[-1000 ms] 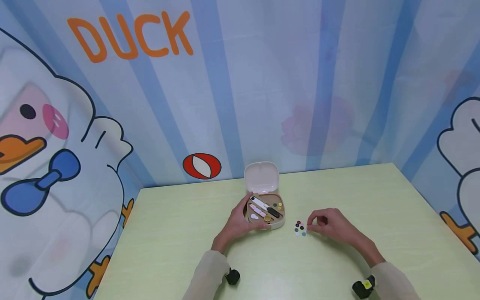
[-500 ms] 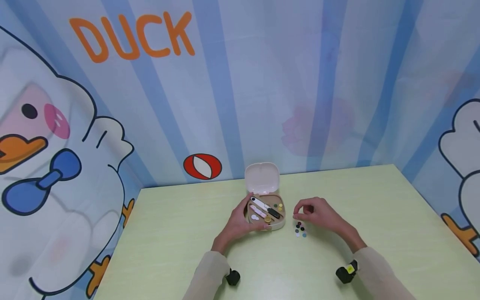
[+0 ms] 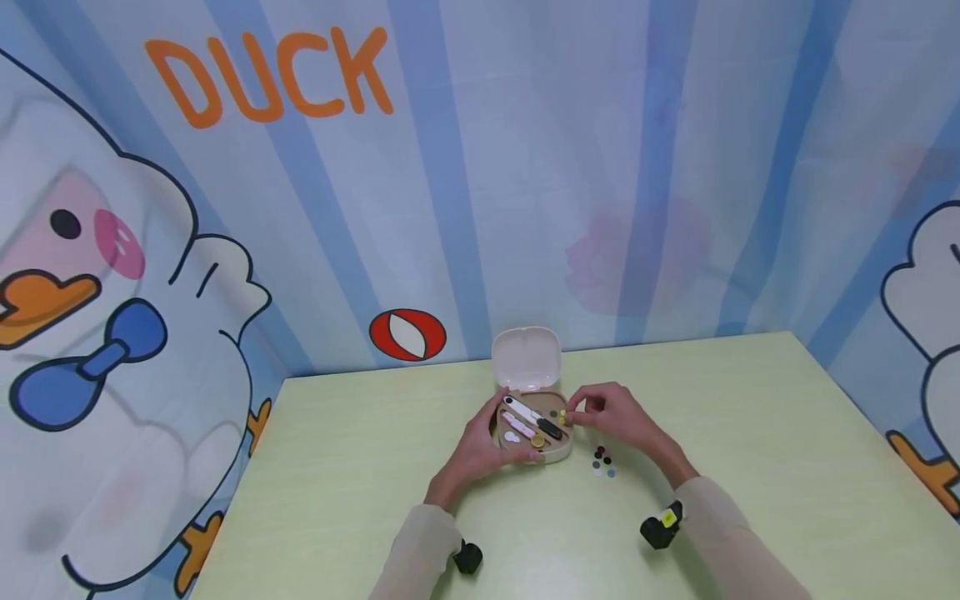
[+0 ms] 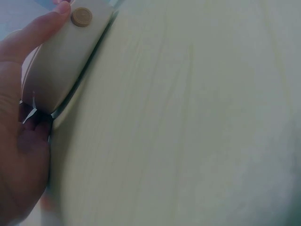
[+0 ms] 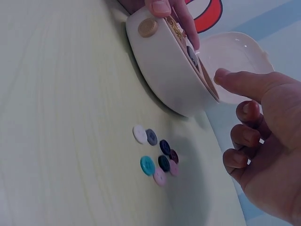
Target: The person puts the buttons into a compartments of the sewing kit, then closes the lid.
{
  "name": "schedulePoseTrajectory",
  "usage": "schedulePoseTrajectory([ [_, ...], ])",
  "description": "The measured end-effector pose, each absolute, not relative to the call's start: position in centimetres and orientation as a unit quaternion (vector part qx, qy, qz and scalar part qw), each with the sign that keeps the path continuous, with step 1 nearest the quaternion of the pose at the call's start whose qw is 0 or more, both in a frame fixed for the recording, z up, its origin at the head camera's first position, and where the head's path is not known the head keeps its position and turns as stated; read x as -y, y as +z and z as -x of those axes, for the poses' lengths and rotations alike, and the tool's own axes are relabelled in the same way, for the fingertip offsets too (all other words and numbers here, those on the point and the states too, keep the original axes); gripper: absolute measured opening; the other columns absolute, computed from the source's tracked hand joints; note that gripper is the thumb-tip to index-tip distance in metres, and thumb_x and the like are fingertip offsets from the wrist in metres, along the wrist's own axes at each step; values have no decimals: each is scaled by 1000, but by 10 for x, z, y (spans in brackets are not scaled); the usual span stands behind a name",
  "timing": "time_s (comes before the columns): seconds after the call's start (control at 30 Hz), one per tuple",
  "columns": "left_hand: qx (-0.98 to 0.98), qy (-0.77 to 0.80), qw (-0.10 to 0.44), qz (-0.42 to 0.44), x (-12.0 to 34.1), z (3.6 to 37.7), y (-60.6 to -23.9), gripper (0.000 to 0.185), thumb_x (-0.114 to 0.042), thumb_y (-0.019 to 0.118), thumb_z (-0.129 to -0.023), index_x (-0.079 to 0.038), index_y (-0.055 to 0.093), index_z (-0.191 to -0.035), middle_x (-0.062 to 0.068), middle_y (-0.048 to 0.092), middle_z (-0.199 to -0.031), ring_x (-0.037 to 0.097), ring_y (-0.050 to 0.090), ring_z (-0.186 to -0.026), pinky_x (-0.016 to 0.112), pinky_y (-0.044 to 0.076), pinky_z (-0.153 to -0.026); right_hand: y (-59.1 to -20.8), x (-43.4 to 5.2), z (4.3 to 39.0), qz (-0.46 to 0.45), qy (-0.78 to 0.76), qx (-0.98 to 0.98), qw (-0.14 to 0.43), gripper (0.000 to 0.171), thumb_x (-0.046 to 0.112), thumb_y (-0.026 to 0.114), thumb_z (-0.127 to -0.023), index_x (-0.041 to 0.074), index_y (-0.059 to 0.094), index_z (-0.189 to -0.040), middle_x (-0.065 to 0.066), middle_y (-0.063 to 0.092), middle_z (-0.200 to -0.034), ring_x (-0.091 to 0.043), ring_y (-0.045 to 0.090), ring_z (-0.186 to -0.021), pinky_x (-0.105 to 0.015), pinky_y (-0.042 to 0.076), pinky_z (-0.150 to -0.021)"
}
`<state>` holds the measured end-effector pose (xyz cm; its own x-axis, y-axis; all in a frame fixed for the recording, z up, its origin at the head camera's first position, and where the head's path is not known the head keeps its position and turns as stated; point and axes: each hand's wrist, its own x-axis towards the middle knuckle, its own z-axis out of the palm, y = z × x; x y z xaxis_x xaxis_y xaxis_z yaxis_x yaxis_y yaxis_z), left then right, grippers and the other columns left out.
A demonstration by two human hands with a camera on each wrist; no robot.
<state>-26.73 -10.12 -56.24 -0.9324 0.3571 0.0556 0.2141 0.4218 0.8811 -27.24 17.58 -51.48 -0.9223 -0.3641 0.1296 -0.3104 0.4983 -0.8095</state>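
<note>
Head view: the left hand (image 3: 480, 442) grips the open box (image 3: 557, 456) from its left, thumb along its front. Inside the box lie a pink tool (image 3: 516, 423) and a white-and-black tool (image 3: 522, 407). Loose buttons (image 3: 607, 460) lie near its right front. The right hand's (image 3: 617, 412) thumb and forefinger nearly meet at the box's right edge; whether they pinch anything, I cannot tell.

Blue-striped curtains (image 3: 517, 167) printed with white cartoon ducks (image 3: 172, 350) and orange "DUCK" lettering (image 3: 270, 77) enclose a pale yellow-green surface (image 3: 360, 450).
</note>
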Motion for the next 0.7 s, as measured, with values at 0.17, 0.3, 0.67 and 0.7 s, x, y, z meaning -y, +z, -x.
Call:
schedulePoseTrajectory([
  [0.17, -841, 509, 72, -169, 101, 268, -564, 118, -53, 92, -74, -25, 24, -166, 3, 33, -167, 26, 33, -151, 54, 33, -120, -519, -170, 277, 155, -461, -873, 34, 5, 17, 78, -95, 12, 78, -96, 0, 55, -69, -17, 48, -65, -27, 39, -58],
  [0.3, -842, 507, 75, -167, 101, 268, -563, 117, -52, 92, -74, -26, 24, -166, 2, 33, -167, 25, 33, -151, 53, 33, -120, -522, -166, 281, 122, -473, -872, 36, 5, 17, 79, -94, 13, 78, -96, -1, 56, -69, -19, 49, -65, -28, 39, -57],
  [0.67, -840, 510, 72, -169, 101, 265, -560, 115, -47, 93, -76, -26, 25, -166, 2, 34, -167, 24, 33, -151, 52, 32, -121, -522, -153, 282, 86, -472, -877, 37, 8, 17, 77, -96, 10, 78, -100, -2, 58, -72, -18, 49, -66, -27, 38, -56],
  [0.7, -840, 510, 72, -170, 101, 265, -560, 115, -47, 93, -76, -26, 25, -166, 1, 34, -167, 24, 33, -151, 53, 32, -121, -522, -152, 282, 85, -470, -878, 36, 8, 16, 76, -96, 9, 78, -101, -2, 58, -73, -18, 50, -67, -27, 38, -56],
])
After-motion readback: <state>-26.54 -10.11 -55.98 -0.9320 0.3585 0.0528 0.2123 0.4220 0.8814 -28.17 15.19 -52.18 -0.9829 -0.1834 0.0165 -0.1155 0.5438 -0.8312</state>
